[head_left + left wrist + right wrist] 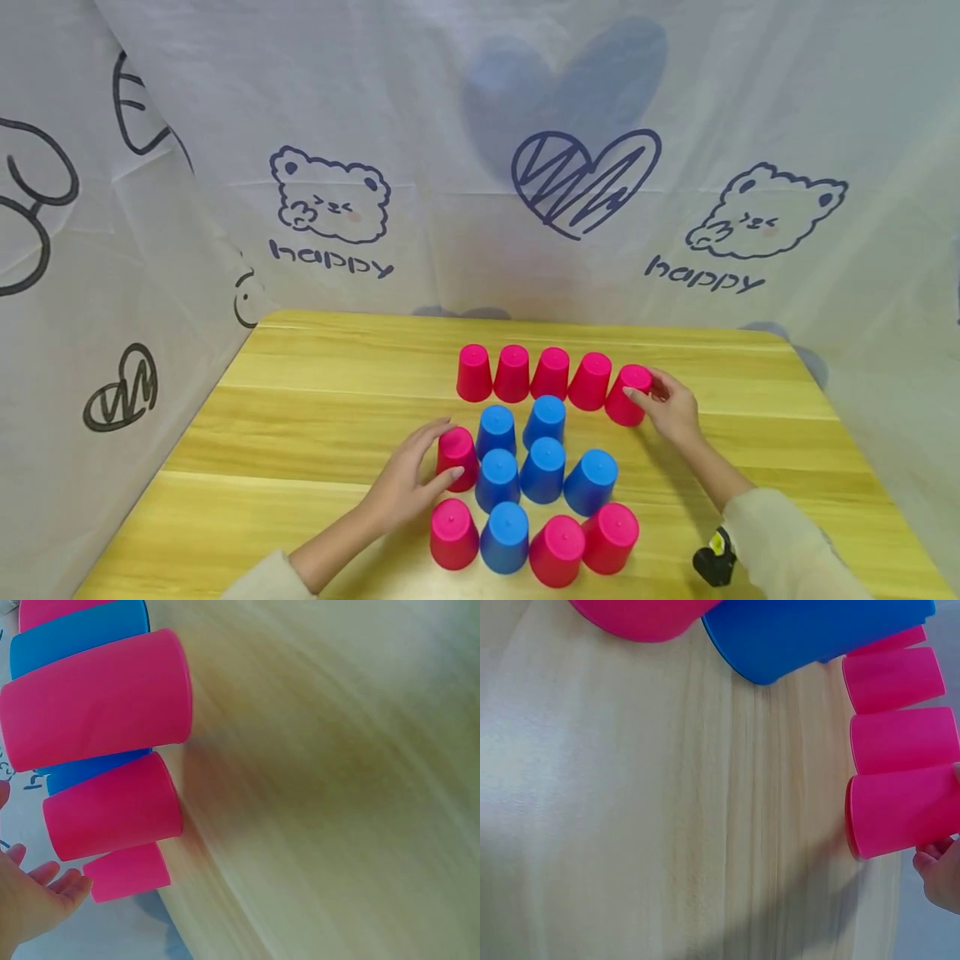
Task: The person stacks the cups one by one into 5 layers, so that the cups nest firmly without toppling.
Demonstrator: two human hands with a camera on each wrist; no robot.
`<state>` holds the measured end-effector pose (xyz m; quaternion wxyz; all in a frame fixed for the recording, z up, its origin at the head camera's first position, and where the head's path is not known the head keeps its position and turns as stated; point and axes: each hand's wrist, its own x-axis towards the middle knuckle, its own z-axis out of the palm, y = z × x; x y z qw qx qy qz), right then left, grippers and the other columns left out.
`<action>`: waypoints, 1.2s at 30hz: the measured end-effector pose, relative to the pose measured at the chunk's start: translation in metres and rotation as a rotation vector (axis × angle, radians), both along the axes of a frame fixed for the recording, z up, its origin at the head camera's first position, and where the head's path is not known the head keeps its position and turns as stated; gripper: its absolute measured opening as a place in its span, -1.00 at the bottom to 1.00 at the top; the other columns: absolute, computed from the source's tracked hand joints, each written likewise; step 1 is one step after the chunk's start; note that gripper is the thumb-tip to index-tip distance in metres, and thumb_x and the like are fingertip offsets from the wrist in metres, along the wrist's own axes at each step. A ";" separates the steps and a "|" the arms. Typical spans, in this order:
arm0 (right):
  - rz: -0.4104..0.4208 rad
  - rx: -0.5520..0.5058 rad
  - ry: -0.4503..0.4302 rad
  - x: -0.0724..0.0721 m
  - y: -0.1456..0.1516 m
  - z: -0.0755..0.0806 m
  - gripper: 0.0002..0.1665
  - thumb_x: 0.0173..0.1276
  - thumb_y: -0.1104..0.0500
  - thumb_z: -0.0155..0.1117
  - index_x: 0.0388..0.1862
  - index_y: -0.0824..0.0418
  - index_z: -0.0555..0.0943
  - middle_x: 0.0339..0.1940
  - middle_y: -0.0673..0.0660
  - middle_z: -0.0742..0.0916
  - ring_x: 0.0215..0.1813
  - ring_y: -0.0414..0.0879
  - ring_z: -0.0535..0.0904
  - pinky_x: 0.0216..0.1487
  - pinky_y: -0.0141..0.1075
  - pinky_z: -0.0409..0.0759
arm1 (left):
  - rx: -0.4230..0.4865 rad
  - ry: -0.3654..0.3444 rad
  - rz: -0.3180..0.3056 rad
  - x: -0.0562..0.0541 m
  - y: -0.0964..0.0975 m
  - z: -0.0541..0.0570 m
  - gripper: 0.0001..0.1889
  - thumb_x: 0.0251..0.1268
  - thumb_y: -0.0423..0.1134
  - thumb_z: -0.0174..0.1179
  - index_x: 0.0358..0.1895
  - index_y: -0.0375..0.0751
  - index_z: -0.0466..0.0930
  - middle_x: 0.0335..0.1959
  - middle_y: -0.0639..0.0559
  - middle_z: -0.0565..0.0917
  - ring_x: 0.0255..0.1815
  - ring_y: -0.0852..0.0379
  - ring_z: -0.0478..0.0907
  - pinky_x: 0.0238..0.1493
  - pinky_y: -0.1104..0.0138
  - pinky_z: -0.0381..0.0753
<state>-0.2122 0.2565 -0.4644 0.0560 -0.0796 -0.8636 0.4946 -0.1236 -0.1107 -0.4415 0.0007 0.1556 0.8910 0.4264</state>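
Observation:
My right hand [673, 410] holds a pink cup [627, 398] at the right end of the far row, thumb on the near side and fingers on the other. In the right wrist view, the fingers [939, 859] touch this cup [900, 814] near its narrow end. My left hand [408, 477] is spread around a pink cup [456, 462] at the left. From the left wrist, the fingers [64, 885] look relaxed, with a gap between them and the nearest pink cup [112, 810]. All the cups stand upside down.
Several more pink cups [513, 375] line the far row. Between the hands stand several blue cups [543, 473]. The front row has pink cups [557, 553] and one blue cup [504, 540]. A small black item [715, 560] is beside the right sleeve. A printed cloth [450, 150] hangs behind the wooden table [315, 383].

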 end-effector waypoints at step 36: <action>0.057 0.001 -0.031 -0.009 0.012 -0.001 -0.33 0.31 0.09 0.19 0.30 0.41 0.29 0.20 0.41 0.49 0.23 0.17 0.42 -0.02 -0.67 0.40 | 0.208 -0.065 0.046 -0.013 -0.005 -0.034 -0.36 0.03 -0.28 0.35 0.24 -0.25 0.33 0.14 -0.06 0.53 0.15 -0.09 0.47 0.13 -0.02 0.49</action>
